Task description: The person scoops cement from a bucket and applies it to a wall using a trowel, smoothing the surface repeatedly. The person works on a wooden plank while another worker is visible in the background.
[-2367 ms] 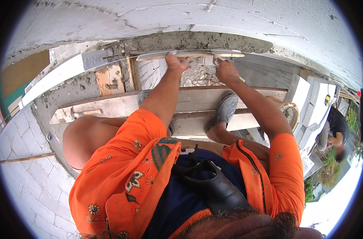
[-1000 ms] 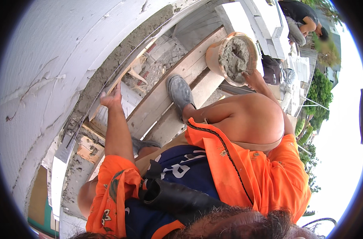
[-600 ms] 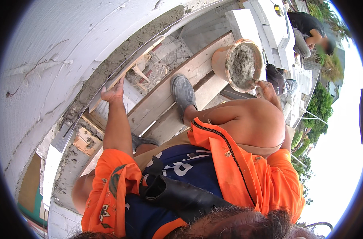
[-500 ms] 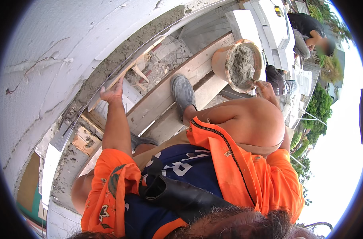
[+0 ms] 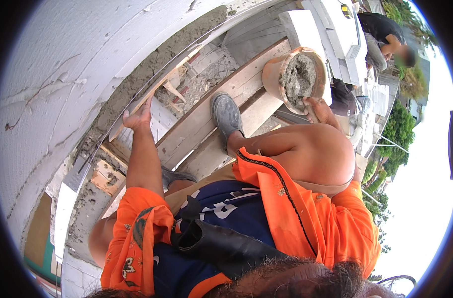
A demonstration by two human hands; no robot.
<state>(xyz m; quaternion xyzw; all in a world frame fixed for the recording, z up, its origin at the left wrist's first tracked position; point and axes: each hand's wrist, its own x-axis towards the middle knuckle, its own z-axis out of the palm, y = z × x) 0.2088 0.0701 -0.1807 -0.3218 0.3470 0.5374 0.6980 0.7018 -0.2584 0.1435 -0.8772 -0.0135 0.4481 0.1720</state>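
My right hand (image 5: 323, 111) is closed round the handle of a trowel (image 5: 312, 117) at the bucket's rim. Its working end reaches into the grey mortar (image 5: 301, 74), where I cannot make out its outline. The round orange-brown bucket (image 5: 273, 79) leans its mouth to the right. My left hand (image 5: 138, 119) has its thumb and fingers spread and presses against the edge of a wooden board (image 5: 159, 84), below a strip of wet mortar (image 5: 162, 59) along the wall; some of its fingers are partly hidden.
A pale block wall (image 5: 62, 74) fills the left side. My grey shoe (image 5: 226, 116) stands on wooden planks (image 5: 191, 134), with rubble (image 5: 206, 74) beyond. White blocks (image 5: 306, 32) are stacked past the bucket. Another person (image 5: 383, 35) crouches at the upper right.
My right hand has shifted slightly left, deeper over the bucket's rim, and the trowel handle shows more. The mortar has a new hollow. My left hand stays at the board.
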